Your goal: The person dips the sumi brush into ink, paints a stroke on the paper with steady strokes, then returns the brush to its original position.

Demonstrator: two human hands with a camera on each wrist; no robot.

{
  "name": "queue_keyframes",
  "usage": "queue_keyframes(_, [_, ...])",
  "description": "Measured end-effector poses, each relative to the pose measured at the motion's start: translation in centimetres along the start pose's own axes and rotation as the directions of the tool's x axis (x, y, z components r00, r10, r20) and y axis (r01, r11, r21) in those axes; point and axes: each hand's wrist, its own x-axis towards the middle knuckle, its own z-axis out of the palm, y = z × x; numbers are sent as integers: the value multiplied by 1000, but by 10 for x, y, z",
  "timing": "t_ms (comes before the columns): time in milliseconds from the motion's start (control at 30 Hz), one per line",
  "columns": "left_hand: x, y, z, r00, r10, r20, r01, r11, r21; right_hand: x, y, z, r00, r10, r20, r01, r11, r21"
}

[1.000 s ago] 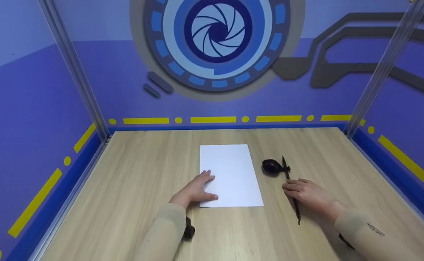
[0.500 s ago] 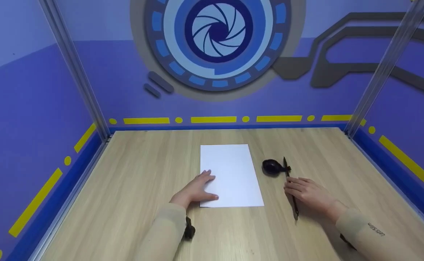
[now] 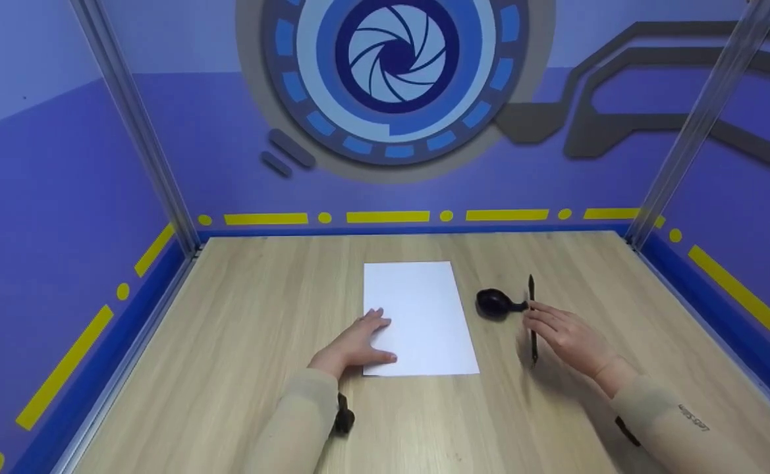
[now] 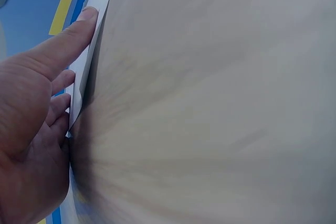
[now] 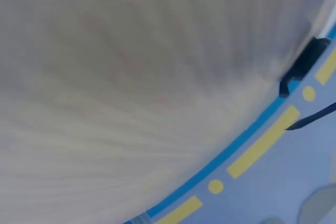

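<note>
One slim black pen point(image 3: 532, 319) – seemingly pinched by right hand point(image 3: 569, 339) fingers.

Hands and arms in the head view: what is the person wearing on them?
Both hands are bare: left hand, right hand. Each arm has a beige long sleeve. The right sleeve carries small dark lettering, too small to read. A dark strap or device sits at the left wrist.
</note>
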Motion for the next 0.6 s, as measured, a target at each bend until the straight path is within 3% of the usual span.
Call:
queue_keyframes(167, [0, -1, 0, 1000, 5, 0, -5, 1000, -5, 10, 0, -6, 999, 54, -9, -54, 998, 23])
queue_keyframes(333, [1, -2, 0, 1000, 22, -2, -22, 1000, -1, 20, -1, -6, 981, 153, -116, -145, 987, 75])
queue_keyframes(467, [1, -1, 0, 1000, 14, -5, -14, 1000, 1, 26, -3, -9, 932, 320, -169, -291, 940, 179])
queue_keyframes(600, [1, 0, 0, 1000, 10, -6, -10, 1000, 6, 31, -4, -14, 846, 509, -162, -453, 844, 288])
